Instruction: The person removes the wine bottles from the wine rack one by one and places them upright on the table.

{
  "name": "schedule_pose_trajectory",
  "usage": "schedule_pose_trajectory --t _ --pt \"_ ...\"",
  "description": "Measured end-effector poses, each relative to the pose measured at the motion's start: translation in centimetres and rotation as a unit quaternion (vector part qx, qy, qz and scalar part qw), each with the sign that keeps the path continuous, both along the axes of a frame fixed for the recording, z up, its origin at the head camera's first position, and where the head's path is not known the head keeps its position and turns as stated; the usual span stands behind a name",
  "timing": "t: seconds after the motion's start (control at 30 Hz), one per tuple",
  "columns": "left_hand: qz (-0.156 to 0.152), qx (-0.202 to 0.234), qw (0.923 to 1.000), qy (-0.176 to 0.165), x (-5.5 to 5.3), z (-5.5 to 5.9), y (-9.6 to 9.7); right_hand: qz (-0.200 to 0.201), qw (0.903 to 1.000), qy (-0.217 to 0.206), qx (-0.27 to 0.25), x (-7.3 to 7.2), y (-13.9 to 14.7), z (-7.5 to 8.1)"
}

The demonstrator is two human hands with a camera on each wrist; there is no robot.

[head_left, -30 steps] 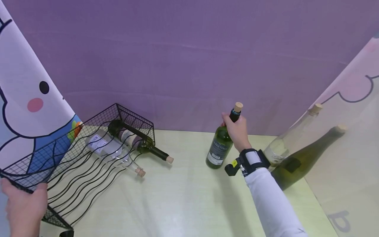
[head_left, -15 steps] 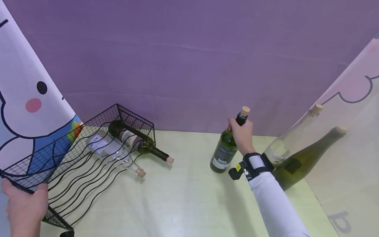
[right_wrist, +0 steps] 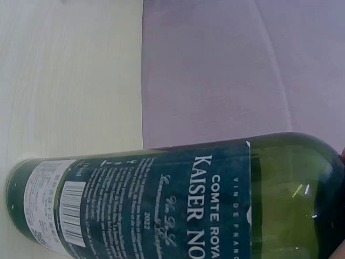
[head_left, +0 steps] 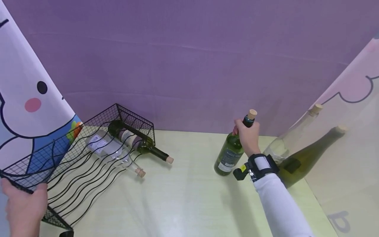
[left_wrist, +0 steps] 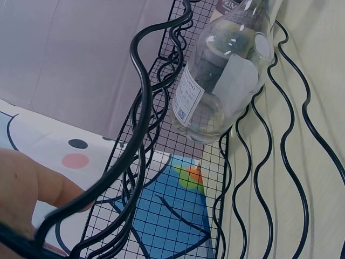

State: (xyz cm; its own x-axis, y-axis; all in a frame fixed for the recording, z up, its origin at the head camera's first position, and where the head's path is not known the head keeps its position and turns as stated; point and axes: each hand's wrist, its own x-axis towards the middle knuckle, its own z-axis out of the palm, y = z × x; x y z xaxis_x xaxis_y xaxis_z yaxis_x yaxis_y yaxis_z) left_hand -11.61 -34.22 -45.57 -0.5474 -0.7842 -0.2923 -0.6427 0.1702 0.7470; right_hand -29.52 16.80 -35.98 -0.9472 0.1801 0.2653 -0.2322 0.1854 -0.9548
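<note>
A pale, lightly grained desk (head_left: 183, 197) meets a purple wall (head_left: 189, 65) with faint creases; on the left stands a panel (head_left: 17, 121) printed with a cartoon face, and on the right a pale one (head_left: 340, 174) with a pink patch and dark outlines. Light glares softly off the desk, and a shadow stretches from the green bottle (head_left: 226, 153) toward the person. That corked bottle is right of the desk's middle, near the wall, with the right hand (head_left: 248, 136) at its neck, fingers wrapped round it; whether its base touches the desk I cannot tell. The left hand (head_left: 25, 204) grips the near corner of a black wire rack (head_left: 63, 149), fingers curled at the frame. In the rack a clear bottle (head_left: 115, 153) and a dark bottle (head_left: 145, 144) lie side by side, corks toward the desk's middle. Farther right, a tall clear bottle (head_left: 278, 149) and an olive bottle (head_left: 308, 158) stand partly behind the white sleeve (head_left: 281, 200). Compared with half a second ago, the right hand and green bottle are slightly farther right and nearer the person; the rack, its two bottles and the left hand keep their places.
</note>
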Motion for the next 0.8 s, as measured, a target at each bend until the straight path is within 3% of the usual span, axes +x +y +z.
schedule_pose_trajectory --t 0.33,0.8 --pt "-0.005 -0.006 0.9999 0.010 0.3 0.1 0.1 0.033 0.9983 0.017 -0.046 -1.6 2.1 -2.2" --pt "-0.003 -0.010 0.9999 0.007 0.2 0.2 0.3 0.047 0.9978 0.020 -0.042 -0.1 5.0 -2.1"
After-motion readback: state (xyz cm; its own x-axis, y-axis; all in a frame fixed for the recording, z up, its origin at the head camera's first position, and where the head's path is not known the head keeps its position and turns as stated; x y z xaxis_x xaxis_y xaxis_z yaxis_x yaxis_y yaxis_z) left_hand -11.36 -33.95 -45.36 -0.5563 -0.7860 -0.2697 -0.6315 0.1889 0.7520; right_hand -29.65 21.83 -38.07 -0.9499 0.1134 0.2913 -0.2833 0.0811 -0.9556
